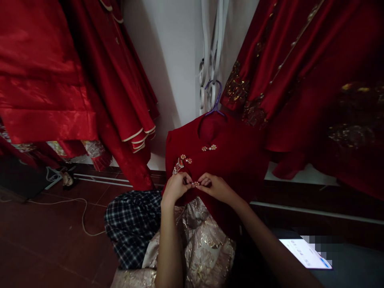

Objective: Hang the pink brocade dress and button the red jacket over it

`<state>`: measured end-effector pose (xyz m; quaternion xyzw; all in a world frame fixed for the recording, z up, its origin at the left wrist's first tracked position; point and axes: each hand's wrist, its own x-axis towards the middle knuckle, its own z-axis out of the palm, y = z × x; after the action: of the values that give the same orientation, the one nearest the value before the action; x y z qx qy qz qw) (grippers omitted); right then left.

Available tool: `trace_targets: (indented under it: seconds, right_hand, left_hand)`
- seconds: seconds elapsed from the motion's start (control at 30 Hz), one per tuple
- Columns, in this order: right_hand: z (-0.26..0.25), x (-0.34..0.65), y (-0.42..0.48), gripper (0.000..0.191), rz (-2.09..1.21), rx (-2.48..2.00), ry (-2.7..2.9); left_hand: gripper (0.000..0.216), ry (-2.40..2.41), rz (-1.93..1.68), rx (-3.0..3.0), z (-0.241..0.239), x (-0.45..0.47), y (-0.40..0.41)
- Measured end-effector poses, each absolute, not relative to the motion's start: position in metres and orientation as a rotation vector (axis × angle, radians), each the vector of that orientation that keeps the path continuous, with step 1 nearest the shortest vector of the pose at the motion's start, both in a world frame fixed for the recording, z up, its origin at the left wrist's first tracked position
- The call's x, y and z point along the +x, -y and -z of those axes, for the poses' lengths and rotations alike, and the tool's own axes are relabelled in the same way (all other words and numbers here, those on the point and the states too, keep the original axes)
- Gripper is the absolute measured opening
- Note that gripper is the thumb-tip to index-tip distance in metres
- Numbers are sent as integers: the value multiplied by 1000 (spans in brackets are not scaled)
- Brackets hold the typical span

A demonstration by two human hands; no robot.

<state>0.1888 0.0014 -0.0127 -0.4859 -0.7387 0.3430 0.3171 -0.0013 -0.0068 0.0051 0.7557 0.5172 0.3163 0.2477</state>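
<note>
A person's left hand (175, 187) and right hand (219, 187) pinched a beaded fastener (196, 184) between them on the front of a red garment (237, 160) hung from a purple hanger (215, 109).

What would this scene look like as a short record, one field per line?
Left hand: fingertips on beaded fastener
Right hand: fingertips on the same fastener, opposite side
Garment: red top on purple hanger
Nearer the neckline: another beaded ornament
Below hands: pale floral fabric
Lower right: lit screen
</note>
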Motion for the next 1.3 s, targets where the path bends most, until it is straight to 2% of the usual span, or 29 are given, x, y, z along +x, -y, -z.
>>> trace_targets:
  seconds: [0.3,0.43,0.93,1.3]
  right_hand:
    - [15,186,-3,13,-944,-1254,1925]
    - [19,185,-4,12,-915,-1279,1892]
    - [39,185,-13,31,-989,-1232,1775]
    - [36,186,-12,35,-1129,-1164,1727]
  left_hand:
    - [6,-1384,-881,2057,-4,-1,7]
    - [11,-1313,-853,1962,2,0,4]
    - [10,-1335,-916,2008,6,2,1]
    - [11,-1282,-946,1961,-2,3,4]
